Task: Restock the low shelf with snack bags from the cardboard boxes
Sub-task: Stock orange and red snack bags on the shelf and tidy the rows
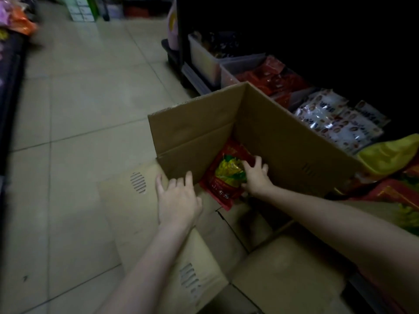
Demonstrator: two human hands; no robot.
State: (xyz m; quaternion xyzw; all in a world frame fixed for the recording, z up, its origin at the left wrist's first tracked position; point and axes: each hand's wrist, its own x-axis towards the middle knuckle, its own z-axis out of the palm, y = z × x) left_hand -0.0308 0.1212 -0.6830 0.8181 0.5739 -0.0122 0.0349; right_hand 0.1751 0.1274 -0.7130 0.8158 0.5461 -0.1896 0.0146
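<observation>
Two cardboard boxes: one open box (260,137) at centre frame, one closed box (172,234) at lower centre. One red-and-yellow snack bag (226,175) inside the open box. Two hands.

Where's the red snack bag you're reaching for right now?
In the head view the red snack bag lies at the bottom of the open cardboard box, centre frame, under the right hand, with the left hand on the box's near-left edge.

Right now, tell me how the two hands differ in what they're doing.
The right hand reaches inside the open cardboard box and curls its fingers on the red and yellow snack bag. The left hand holds nothing, its fingers spread by the box's near left wall. Both are bare and stretched toward the same box.
</observation>
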